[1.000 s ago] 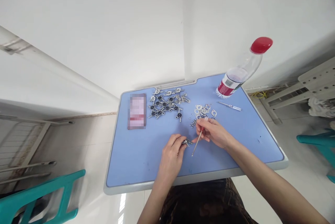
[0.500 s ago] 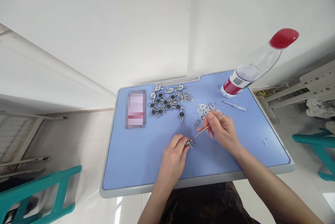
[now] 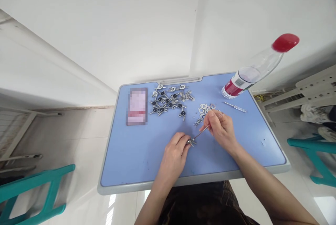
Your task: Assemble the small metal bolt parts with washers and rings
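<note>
My left hand (image 3: 175,153) pinches a small metal part (image 3: 191,142) near the front middle of the blue table. From the right, my right hand (image 3: 219,127) holds a thin screwdriver (image 3: 201,132) slanting down, its tip at the metal part. Just beyond my right hand are flat metal plates (image 3: 203,106) and a cluster of tiny metal balls or screws (image 3: 197,122). Farther back at centre-left sit several metal parts with black discs (image 3: 170,105), beside a pile of small silvery pieces (image 3: 187,95).
A phone with a blurred screen (image 3: 137,107) lies on the left of the blue table (image 3: 126,162). A red-capped bottle (image 3: 237,83) stands at the back right, with a second screwdriver (image 3: 235,106) in front. Green stools (image 3: 49,183) flank the table on the floor.
The view has shifted slightly. Both hands keep their grips, and the screwdriver tip remains at the metal part.
</note>
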Motion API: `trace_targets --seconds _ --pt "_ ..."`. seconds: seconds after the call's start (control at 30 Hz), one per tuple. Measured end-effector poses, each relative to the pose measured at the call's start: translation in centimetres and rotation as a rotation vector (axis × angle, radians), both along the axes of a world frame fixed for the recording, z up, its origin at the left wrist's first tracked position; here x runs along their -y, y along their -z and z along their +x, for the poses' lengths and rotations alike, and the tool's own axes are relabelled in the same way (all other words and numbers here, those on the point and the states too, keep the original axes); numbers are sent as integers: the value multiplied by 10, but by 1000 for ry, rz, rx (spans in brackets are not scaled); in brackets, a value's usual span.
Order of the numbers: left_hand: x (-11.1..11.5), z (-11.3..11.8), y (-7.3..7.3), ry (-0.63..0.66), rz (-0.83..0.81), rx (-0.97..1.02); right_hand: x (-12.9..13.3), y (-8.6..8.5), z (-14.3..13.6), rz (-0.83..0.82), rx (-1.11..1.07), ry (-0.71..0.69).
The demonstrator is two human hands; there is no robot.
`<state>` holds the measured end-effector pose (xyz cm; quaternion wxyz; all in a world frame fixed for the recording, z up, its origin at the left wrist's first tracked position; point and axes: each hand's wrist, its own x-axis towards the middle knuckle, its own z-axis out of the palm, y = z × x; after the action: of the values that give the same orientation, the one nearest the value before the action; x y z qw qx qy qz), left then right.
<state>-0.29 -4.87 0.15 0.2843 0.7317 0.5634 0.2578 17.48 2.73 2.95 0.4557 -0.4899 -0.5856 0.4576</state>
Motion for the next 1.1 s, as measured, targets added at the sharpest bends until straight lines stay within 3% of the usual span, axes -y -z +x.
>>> trace_targets --seconds 0.17,1.1 --pt "0 -1 1 4 20 1 -5 1 -1 -70 -57 41" --pt "-2 0 2 0 46 11 0 2 -4 22 91 -59"
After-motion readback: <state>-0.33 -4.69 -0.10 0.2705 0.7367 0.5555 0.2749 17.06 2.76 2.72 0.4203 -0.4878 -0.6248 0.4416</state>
